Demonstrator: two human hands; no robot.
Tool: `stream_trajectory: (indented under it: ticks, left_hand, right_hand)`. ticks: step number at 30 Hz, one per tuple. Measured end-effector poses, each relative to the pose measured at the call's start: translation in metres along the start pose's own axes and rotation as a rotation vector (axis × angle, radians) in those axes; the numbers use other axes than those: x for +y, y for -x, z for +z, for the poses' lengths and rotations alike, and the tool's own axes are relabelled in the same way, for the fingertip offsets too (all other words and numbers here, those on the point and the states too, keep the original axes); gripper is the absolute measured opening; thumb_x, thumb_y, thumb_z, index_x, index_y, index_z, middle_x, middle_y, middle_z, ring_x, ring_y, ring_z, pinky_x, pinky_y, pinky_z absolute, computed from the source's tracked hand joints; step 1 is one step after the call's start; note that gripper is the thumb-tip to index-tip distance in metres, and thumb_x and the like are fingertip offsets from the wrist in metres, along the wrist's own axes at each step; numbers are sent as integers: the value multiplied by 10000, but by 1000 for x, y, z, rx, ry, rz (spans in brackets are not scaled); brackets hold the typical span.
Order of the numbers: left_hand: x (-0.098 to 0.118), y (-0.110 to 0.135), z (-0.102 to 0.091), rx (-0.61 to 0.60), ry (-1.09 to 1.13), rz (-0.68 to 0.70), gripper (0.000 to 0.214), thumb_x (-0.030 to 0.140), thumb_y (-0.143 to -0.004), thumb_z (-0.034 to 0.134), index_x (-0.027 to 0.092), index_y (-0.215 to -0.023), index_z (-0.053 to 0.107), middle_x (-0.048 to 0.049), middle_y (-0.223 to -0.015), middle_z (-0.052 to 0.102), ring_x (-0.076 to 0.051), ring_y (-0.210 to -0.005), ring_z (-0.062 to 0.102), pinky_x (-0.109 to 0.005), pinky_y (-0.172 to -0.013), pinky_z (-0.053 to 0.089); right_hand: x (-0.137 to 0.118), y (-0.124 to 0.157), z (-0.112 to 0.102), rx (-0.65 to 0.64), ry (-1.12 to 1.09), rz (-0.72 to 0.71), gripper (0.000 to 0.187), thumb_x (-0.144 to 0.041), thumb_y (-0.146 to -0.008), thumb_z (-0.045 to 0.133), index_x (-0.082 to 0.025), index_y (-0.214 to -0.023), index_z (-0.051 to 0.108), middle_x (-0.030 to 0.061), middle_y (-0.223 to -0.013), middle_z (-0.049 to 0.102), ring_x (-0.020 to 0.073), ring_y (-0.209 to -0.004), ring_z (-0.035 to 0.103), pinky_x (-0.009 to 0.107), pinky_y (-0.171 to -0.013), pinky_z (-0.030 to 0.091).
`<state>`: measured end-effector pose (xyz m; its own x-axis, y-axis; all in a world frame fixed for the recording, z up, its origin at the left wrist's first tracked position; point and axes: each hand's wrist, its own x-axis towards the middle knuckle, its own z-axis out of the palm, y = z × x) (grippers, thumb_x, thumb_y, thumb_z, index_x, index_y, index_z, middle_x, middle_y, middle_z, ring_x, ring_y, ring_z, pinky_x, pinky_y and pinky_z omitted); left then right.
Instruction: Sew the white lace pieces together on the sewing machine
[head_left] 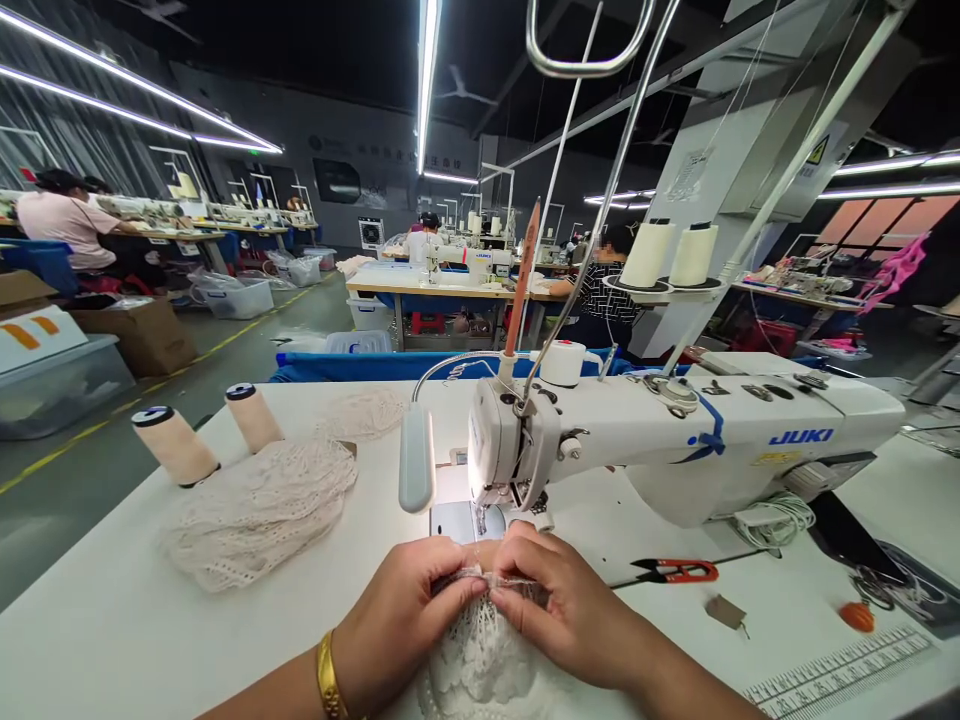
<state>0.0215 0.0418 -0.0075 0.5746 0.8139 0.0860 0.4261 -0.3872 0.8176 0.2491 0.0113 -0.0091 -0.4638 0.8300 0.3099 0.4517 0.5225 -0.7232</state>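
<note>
- The left hand (409,605) pinched the edge of a piece of lace (484,665) between thumb and forefinger, its other fingers curled and partly hidden.
- The right hand (559,600) pinched the same edge just beside it, thumb against bent forefinger; how its hidden fingers stood, I cannot tell.
- The lace was between the 2 hands, just in front of the presser foot (481,520), its gathered folds spreading below the thumbs on the white table (90,590).
- A gold bangle (328,677) circled the left wrist.
- The machine (600,420) stood beyond the hands, with a blue tie (709,435) around its arm and 1 white spool (562,363) on top.
- The lamp (417,460), lit, hung left of the needle area.
- A lace pile (262,515) lay to the left, with 2 peach cones (176,445) near its far side, both tilted in view.
- To the right lay red-handled snips (684,571), a small tag (726,611), a coiled cable (776,520), a phone (847,535) and a clear ruler (844,675).
- Above the machine, 2 cream cones (647,255) stood upright on a stand.
- In the background, a person in a pink top (67,228) sat at another table, at the left.
</note>
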Motion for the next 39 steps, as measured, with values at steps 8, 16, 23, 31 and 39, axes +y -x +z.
stream_trajectory:
  ticks: [8, 16, 23, 31, 39]
  left_hand:
    - [8, -1, 3, -83, 165, 120, 276, 372, -1068, 592, 333, -1233, 810, -43, -1145, 804, -249, -1021, 725, -302, -938, 530]
    - [7, 1, 5, -5, 96, 72, 250, 413, -1036, 625, 318, -1166, 817, -41, -1019, 780, -241, -941, 692, -293, -859, 521]
    - [11, 0, 6, 90, 169, -7, 261, 476, -962, 671, 231, -929, 758, -39, -926, 728, -227, -862, 657, -282, -770, 492]
    - [8, 0, 11, 48, 382, -53, 345, 531, -896, 728, 213, -880, 597, -40, -928, 686, -223, -868, 629, -288, -766, 501]
    - [3, -2, 11, 83, 215, -78, 345, 543, -927, 676, 203, -871, 692, -53, -900, 704, -239, -859, 634, -309, -775, 484]
  right_hand:
    - [-3, 1, 3, 10, -51, 98, 96, -317, -983, 651, -251, -1043, 615, 11, -953, 625, 194, -865, 557, 313, -766, 422]
    - [0, 0, 7, 96, -46, 31, 80, -260, -985, 576, -248, -908, 594, -17, -844, 606, 178, -822, 558, 306, -759, 411]
    - [-1, -1, 7, 144, -99, 51, 143, -289, -1006, 611, -249, -869, 624, -8, -863, 676, 183, -845, 588, 302, -757, 424]
    - [0, 0, 7, 128, -141, 76, 126, -293, -999, 624, -258, -888, 674, 1, -875, 676, 188, -833, 576, 303, -756, 430]
    - [0, 0, 7, 123, -105, 107, 159, -320, -1010, 599, -251, -867, 593, -16, -835, 615, 177, -807, 538, 296, -725, 389]
